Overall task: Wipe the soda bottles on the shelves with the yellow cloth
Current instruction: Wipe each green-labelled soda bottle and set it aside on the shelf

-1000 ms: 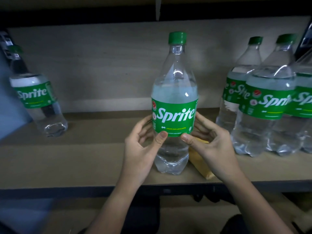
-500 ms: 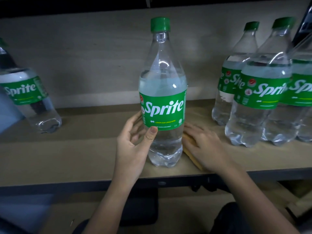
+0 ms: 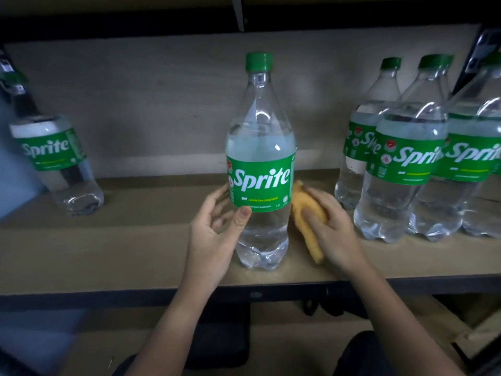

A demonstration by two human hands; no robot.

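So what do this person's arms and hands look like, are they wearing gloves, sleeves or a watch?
No gloves: both the left hand and the right hand are bare, with short, unpainted nails. The forearms are bare too, with no sleeves in view. No watch, ring or bracelet shows on either wrist or on the fingers that can be seen. Dark clothing appears at the bottom edge, too dim to describe.

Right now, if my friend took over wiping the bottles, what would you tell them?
Left hand holds the middle Sprite bottle, thumb on the label's bottom edge. The bottle stands upright on the shelf.
Right hand grips the yellow cloth, just right of that bottle, low by the shelf.
One more bottle stands at the far left; a group of bottles stands on the right.
Done: I cannot tell which bottles are already wiped.
Left: bring the cloth up and wipe the held bottle, then the others.
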